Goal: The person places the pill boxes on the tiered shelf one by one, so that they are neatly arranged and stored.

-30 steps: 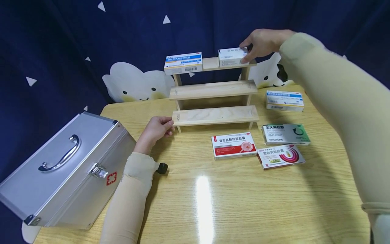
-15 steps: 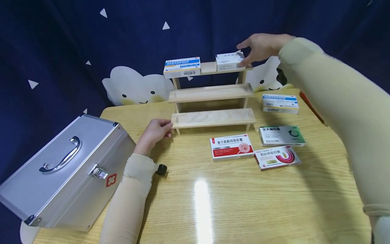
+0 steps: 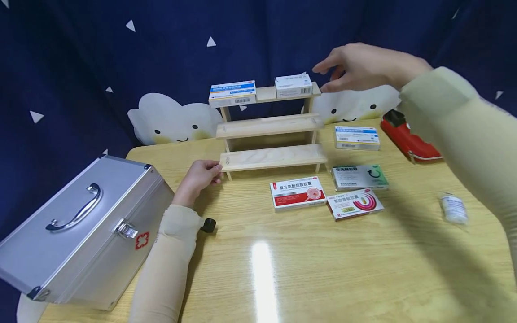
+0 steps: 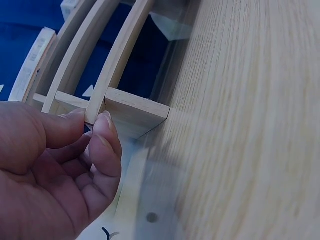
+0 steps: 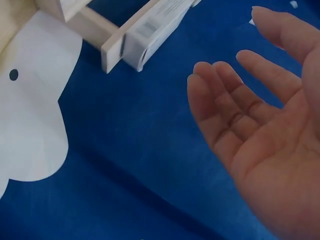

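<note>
A three-tier wooden display rack [image 3: 274, 157] stands at the back of the table. My left hand [image 3: 200, 178] pinches the left end of its lowest shelf between thumb and fingers, as the left wrist view [image 4: 60, 165] also shows. On the top shelf lie a blue-and-white medicine box [image 3: 233, 93] at the left and a white medicine box [image 3: 294, 85] at the right. Just right of the white box hovers my right hand [image 3: 365, 67], apart from it, fingers loosely bent and holding nothing. The right wrist view shows its bare palm [image 5: 270, 145] and the box end [image 5: 150, 40].
A silver metal case [image 3: 93, 233] stands at the left. Right of and before the rack lie a red-and-white box [image 3: 298, 193], a pink-ringed box [image 3: 355, 203], a green-silver box [image 3: 359, 177] and another blue-and-white box [image 3: 357, 137]. Farther right are a red pouch [image 3: 412, 139] and a white-wrapped roll [image 3: 453, 208].
My right hand has let go of the white box on the top shelf and moved off to the right. The left hand keeps its pinch on the lowest shelf. The view has turned slightly right.
</note>
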{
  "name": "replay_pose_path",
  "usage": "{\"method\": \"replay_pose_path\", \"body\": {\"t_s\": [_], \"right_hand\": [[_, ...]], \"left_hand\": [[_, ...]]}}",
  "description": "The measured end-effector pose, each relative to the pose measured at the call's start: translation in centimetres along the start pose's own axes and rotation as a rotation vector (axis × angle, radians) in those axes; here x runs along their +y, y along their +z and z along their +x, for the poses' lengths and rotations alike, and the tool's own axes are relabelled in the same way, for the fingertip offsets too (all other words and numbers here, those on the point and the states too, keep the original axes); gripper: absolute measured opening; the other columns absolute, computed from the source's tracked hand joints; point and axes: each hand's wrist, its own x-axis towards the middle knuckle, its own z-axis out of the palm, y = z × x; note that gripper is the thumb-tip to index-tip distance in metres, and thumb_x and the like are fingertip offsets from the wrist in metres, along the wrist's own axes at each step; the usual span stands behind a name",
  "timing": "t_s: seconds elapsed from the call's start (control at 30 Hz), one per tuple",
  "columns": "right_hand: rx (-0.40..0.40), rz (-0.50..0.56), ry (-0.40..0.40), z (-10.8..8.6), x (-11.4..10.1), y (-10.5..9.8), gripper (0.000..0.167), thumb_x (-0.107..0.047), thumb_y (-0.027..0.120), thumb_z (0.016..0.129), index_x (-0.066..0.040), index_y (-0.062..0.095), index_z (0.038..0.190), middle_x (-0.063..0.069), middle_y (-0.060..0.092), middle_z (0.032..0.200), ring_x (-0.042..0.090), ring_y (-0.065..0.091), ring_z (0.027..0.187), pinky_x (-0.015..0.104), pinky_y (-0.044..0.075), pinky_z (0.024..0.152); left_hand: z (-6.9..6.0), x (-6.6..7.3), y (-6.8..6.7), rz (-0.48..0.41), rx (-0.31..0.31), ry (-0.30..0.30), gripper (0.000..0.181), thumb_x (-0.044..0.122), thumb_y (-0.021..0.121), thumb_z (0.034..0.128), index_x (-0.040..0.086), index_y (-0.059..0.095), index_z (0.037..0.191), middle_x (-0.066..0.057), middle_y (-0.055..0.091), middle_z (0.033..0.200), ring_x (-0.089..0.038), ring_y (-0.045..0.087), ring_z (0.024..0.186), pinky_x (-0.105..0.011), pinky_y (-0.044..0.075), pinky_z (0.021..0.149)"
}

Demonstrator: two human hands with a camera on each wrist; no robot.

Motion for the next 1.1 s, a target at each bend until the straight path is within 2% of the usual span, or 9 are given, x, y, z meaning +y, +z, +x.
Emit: {"method": "replay_pose_path", "body": {"t_s": [0.2,0.33,0.43,0.63,0.8,0.93,1.1], "right_hand": [[0.082,0.015,-0.066,-4.3,-1.4,1.8,0.046,-0.027,0.063,0.099,-0.006,0.056,0.140,0.018,0.056,0.128,0.032,0.059,0.106,0.047,0.054,0.084],[0.151,0.035,-0.120,-6.7,-2.1,4.0,0.039,-0.022,0.066,0.097,-0.008,0.063,0.133,0.012,0.063,0.119,0.026,0.063,0.095,0.044,0.056,0.079],[0.167,0.063,-0.134,-8.0,-2.3,5.9,0.039,-0.021,0.071,0.094,-0.008,0.065,0.131,0.011,0.064,0.116,0.023,0.063,0.090,0.041,0.055,0.076],[0.138,0.108,-0.145,-9.9,-2.2,9.9,0.042,-0.022,0.077,0.089,-0.010,0.067,0.128,0.009,0.065,0.119,0.019,0.059,0.086,0.036,0.053,0.070],[0.098,0.115,-0.149,-10.7,-2.0,12.9,0.045,-0.026,0.079,0.087,-0.010,0.067,0.128,0.009,0.065,0.118,0.021,0.059,0.090,0.040,0.052,0.072],[0.075,0.126,-0.154,-11.1,-2.0,14.9,0.047,-0.025,0.080,0.086,-0.009,0.067,0.129,0.009,0.065,0.115,0.022,0.061,0.095,0.043,0.054,0.079],[0.037,0.135,-0.133,-11.2,-2.3,16.6,0.050,-0.023,0.079,0.086,-0.008,0.065,0.132,0.015,0.062,0.124,0.029,0.062,0.107,0.049,0.053,0.088]], "left_hand": [[0.6,-0.1,-0.3,0.004,0.002,0.014,0.042,0.016,0.048,0.1064,-0.004,0.046,0.144,-0.021,0.062,0.112,-0.015,0.060,0.076,-0.030,0.054,0.075],[0.8,0.0,-0.5,0.000,0.005,0.014,0.042,0.016,0.047,0.1065,-0.004,0.046,0.143,-0.022,0.062,0.112,-0.015,0.060,0.076,-0.030,0.054,0.074],[0.7,0.2,-0.6,-0.003,0.003,0.008,0.042,0.016,0.047,0.1068,-0.004,0.046,0.143,-0.022,0.062,0.112,-0.014,0.059,0.075,-0.030,0.053,0.076],[0.7,0.3,-0.9,-0.004,0.006,0.006,0.041,0.016,0.046,0.1068,-0.004,0.046,0.143,-0.022,0.061,0.113,-0.015,0.058,0.076,-0.030,0.053,0.076],[0.9,0.2,-1.0,-0.006,0.001,0.011,0.042,0.015,0.047,0.1067,-0.004,0.045,0.144,-0.022,0.061,0.113,-0.013,0.058,0.074,-0.025,0.052,0.070],[1.0,0.1,-1.0,-0.016,-0.005,0.003,0.043,0.015,0.047,0.1067,-0.005,0.044,0.144,-0.023,0.060,0.113,-0.013,0.058,0.073,-0.024,0.052,0.070],[0.8,0.1,-0.9,-0.019,-0.005,-0.001,0.042,0.015,0.047,0.1067,-0.005,0.045,0.144,-0.023,0.060,0.113,-0.013,0.058,0.074,-0.027,0.053,0.073]]}}
